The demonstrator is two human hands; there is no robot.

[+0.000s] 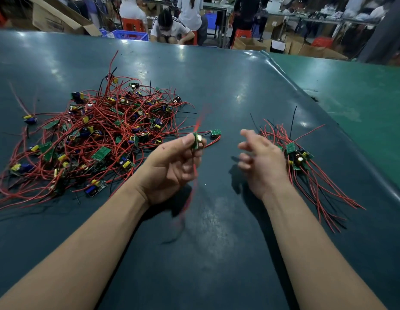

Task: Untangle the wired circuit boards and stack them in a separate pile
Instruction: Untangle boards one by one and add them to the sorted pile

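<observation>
Left hand [172,166] grip is clamped on one circuit board [197,141], pinched at thumb and fingertips, held above the surface [217,220]. Its red wires [190,198] blur below, apparently swinging free. Right hand [261,162] holds nothing, fingers loosely apart, near the sorted pile [299,157]. Best move, I'd say — keep the pinch on the board's edges and check the leads aren't snagged in the tangled heap [93,135], then lay it on the right stack, wires parallel with the rest.
</observation>
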